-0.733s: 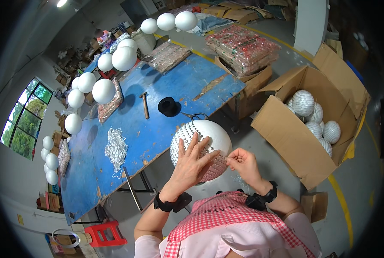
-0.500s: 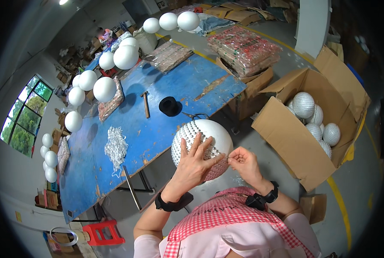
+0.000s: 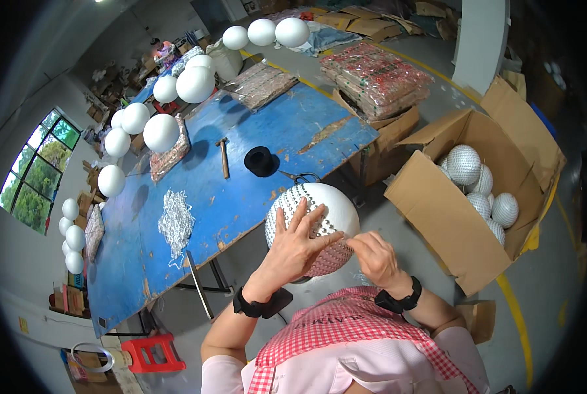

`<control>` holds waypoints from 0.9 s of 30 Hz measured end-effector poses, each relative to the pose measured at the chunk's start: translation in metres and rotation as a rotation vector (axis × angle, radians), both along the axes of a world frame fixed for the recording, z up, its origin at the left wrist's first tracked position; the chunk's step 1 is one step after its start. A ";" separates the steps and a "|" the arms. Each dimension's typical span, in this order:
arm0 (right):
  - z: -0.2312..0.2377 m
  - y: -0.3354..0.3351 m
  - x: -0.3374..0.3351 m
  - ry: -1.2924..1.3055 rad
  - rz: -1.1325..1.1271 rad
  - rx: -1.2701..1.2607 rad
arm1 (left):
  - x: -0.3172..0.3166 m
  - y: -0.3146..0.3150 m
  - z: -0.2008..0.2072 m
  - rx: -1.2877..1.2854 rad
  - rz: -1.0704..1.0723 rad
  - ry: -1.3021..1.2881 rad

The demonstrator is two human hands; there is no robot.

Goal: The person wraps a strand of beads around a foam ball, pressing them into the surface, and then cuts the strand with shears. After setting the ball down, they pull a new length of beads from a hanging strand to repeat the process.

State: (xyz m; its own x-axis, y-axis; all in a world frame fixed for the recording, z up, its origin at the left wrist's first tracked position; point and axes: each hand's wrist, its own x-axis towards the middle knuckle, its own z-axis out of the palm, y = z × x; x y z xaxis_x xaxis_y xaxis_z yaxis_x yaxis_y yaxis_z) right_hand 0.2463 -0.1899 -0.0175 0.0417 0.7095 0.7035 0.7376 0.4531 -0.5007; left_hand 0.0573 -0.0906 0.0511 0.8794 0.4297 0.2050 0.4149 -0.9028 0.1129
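Observation:
A large white ball (image 3: 341,205) sits in front of me by the near table edge, its left and lower parts covered with rows of small silver studs or beads. My left hand (image 3: 295,244) lies on the studded side with fingers spread and thumb stretched to the right. Close to the thumb tip, at the ball's right edge, my right hand (image 3: 376,261) is closed in a pinch. Whatever is between its fingertips is too small to make out. On the blue table (image 3: 208,223) lie a heap of silver bead strands (image 3: 176,220), scissors (image 3: 301,177), a black hat-shaped object (image 3: 260,161) and a hammer (image 3: 224,159).
An open cardboard box (image 3: 448,220) with several silver-covered balls (image 3: 464,164) stands at the right. Plain white balls (image 3: 161,133) hang in a row over the table's far left side. Wrapped bundles (image 3: 375,79) rest beyond the table; a red stool (image 3: 154,353) is at lower left.
My right hand has turned slightly, its fingers now more extended toward the ball's edge and my left thumb. The left hand stays spread on the ball. The view has shifted a little.

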 end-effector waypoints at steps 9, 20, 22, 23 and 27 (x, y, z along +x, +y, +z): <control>-0.016 0.005 -0.003 -0.147 -0.033 0.130 | -0.002 0.014 -0.001 -0.088 -0.031 -0.028; -0.025 -0.003 -0.004 -0.084 -0.097 0.157 | -0.005 0.022 0.000 -0.147 -0.060 -0.047; -0.022 -0.005 -0.006 -0.028 -0.137 0.128 | -0.006 0.022 0.001 -0.144 -0.047 -0.045; -0.020 -0.005 -0.007 0.029 -0.171 0.100 | -0.007 0.022 0.001 -0.145 -0.055 -0.045; -0.006 0.001 -0.022 0.317 -0.171 0.028 | -0.009 0.021 -0.002 -0.135 -0.059 -0.053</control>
State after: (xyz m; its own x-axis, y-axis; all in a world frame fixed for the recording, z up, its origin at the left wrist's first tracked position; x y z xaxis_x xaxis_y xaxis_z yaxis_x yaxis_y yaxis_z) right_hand 0.2241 -0.1891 -0.0239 0.3778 0.6540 0.6554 0.6138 0.3531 -0.7061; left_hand 0.0487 -0.0693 0.0487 0.8935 0.4043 0.1953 0.3518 -0.9006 0.2552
